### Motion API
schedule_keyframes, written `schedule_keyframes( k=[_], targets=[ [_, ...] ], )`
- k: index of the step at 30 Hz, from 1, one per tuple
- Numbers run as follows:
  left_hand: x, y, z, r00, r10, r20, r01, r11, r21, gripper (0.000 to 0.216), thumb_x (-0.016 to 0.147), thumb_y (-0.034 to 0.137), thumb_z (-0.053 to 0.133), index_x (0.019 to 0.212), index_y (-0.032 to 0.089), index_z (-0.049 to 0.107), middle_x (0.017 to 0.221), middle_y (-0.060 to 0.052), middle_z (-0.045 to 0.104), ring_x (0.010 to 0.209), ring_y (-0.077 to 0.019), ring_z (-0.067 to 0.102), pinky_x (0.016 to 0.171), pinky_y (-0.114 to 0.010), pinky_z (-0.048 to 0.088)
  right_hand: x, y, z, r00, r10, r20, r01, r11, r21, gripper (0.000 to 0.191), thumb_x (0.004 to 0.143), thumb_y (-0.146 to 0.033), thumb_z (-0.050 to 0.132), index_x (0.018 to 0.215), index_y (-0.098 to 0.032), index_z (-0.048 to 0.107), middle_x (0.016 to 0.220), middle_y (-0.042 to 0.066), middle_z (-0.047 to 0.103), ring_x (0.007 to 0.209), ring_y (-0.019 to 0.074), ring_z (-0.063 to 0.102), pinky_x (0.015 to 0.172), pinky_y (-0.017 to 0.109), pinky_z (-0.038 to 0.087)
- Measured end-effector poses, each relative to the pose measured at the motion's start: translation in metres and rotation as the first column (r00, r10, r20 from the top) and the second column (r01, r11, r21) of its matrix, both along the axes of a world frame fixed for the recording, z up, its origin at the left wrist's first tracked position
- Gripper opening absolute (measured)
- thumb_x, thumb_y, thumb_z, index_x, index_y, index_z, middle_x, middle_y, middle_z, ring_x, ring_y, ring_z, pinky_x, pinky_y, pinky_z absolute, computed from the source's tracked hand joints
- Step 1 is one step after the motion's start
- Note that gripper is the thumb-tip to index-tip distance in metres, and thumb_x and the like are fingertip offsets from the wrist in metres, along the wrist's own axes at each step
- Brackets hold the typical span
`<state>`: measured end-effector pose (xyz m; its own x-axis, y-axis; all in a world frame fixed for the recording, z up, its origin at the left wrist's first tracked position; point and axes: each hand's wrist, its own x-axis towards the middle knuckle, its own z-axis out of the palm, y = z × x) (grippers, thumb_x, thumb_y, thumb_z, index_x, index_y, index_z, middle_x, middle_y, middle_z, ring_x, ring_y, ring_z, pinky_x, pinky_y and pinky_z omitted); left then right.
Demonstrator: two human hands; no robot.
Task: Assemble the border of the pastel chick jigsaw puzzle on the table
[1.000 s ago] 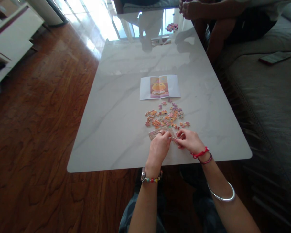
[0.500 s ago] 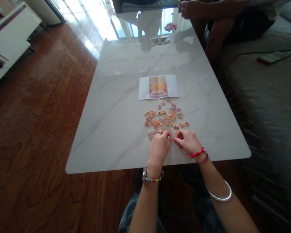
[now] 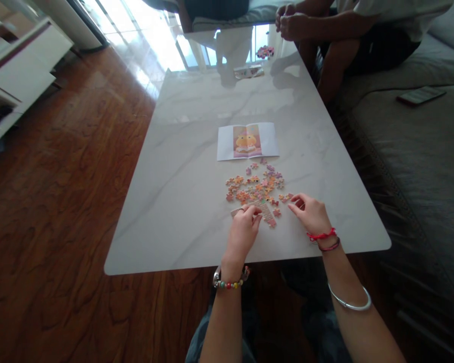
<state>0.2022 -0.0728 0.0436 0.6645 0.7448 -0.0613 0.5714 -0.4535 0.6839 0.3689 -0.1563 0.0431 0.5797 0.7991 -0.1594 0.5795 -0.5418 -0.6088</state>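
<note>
The left hand [image 3: 244,227] is curled shut on the joined strip [image 3: 267,214] of puzzle pieces, which lies flat on the desk [image 3: 181,201] near its 6 o'clock edge. The right hand [image 3: 310,214], at the strip's 3 o'clock, is half open (empty, as far as shows), its fingertips beside loose pieces [image 3: 287,197]. The pile [image 3: 255,185] and the picture sheet [image 3: 247,141] lie toward 12 o'clock.

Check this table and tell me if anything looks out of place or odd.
Nothing stands out. The loose puzzle pieces lie in an untidy heap on the table, between the picture sheet and the joined strip at the left hand. The right hand reaches the heap's right edge.
</note>
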Motion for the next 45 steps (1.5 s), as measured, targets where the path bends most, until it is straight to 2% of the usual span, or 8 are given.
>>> schedule_keyframes(
  k=[4,10,12,16,27,33,37,45],
  targets=[
    [-0.016,0.013,0.005,0.991,0.129,0.036,-0.131,0.990,0.056,0.013,0.080,0.024,0.043,0.081,0.018,0.056,0.083,-0.002,0.055,0.068,-0.0105,0.054,0.069,-0.024,0.043,0.004,0.001,-0.014,0.983,0.083,0.164,-0.087,0.996,0.017,0.026,0.070,-0.023,0.055,0.096,-0.019,0.057,0.084,0.006,0.054,0.074,0.0166,0.055,0.070,0.029,0.043],
    [-0.036,0.033,-0.001,0.944,0.330,-0.031,-0.323,0.937,0.135,0.015,0.078,0.025,0.044,0.080,0.017,0.057,0.081,-0.003,0.056,0.063,-0.0123,0.055,0.068,-0.028,0.043,0.006,0.008,-0.020,0.984,0.037,0.174,-0.050,0.996,0.072,0.022,0.071,-0.020,0.054,0.093,-0.018,0.056,0.087,0.005,0.050,0.068,0.0141,0.054,0.068,0.029,0.044],
    [-0.039,0.038,-0.004,0.926,0.374,-0.042,-0.365,0.919,0.147,0.017,0.078,0.025,0.044,0.081,0.017,0.058,0.082,-0.004,0.057,0.064,-0.0128,0.056,0.069,-0.028,0.044,0.009,0.011,-0.019,0.980,0.024,0.196,-0.036,0.998,0.055,0.022,0.071,-0.020,0.055,0.093,-0.017,0.056,0.089,0.006,0.049,0.071,0.0154,0.054,0.068,0.029,0.044],
    [-0.043,0.045,-0.009,0.900,0.432,-0.062,-0.418,0.893,0.170,0.020,0.077,0.026,0.044,0.086,0.017,0.059,0.086,-0.005,0.057,0.066,-0.0135,0.056,0.071,-0.029,0.044,0.017,0.015,-0.017,0.982,0.064,0.178,-0.063,0.998,-0.014,0.009,0.071,-0.019,0.054,0.079,-0.017,0.057,0.084,0.005,0.050,0.073,0.0161,0.054,0.068,0.028,0.043],
    [-0.041,0.047,-0.015,0.900,0.429,-0.082,-0.413,0.896,0.161,0.021,0.077,0.025,0.045,0.090,0.016,0.059,0.089,-0.006,0.056,0.069,-0.0148,0.056,0.072,-0.030,0.045,0.030,0.009,-0.006,0.980,0.165,0.110,-0.165,0.986,-0.015,0.007,0.070,-0.013,0.054,0.075,-0.016,0.058,0.077,0.003,0.056,0.069,0.0136,0.054,0.067,0.025,0.042],
    [-0.036,0.043,-0.015,0.917,0.391,-0.079,-0.376,0.914,0.156,0.021,0.076,0.023,0.047,0.091,0.016,0.058,0.090,-0.006,0.056,0.068,-0.0148,0.054,0.072,-0.030,0.045,0.023,0.009,-0.005,0.976,0.206,0.071,-0.210,0.976,0.055,0.024,0.069,-0.013,0.055,0.093,-0.017,0.059,0.088,0.003,0.052,0.062,0.0093,0.053,0.069,0.025,0.044],
    [-0.035,0.042,-0.013,0.918,0.388,-0.080,-0.374,0.916,0.147,0.020,0.076,0.023,0.047,0.091,0.016,0.058,0.090,-0.006,0.056,0.067,-0.0144,0.054,0.071,-0.030,0.045,0.018,0.011,-0.008,0.959,0.258,0.116,-0.266,0.962,0.056,0.028,0.068,-0.013,0.055,0.096,-0.020,0.059,0.090,0.003,0.051,0.066,0.0105,0.054,0.071,0.026,0.045],
    [-0.036,0.044,-0.015,0.917,0.391,-0.076,-0.375,0.912,0.166,0.022,0.076,0.023,0.046,0.092,0.016,0.058,0.089,-0.006,0.056,0.068,-0.0148,0.055,0.071,-0.030,0.045,0.026,0.005,-0.011,0.974,0.165,0.158,-0.164,0.986,-0.017,0.022,0.069,-0.016,0.056,0.091,-0.017,0.058,0.090,0.005,0.051,0.076,0.0143,0.055,0.072,0.027,0.044]
  ],
)
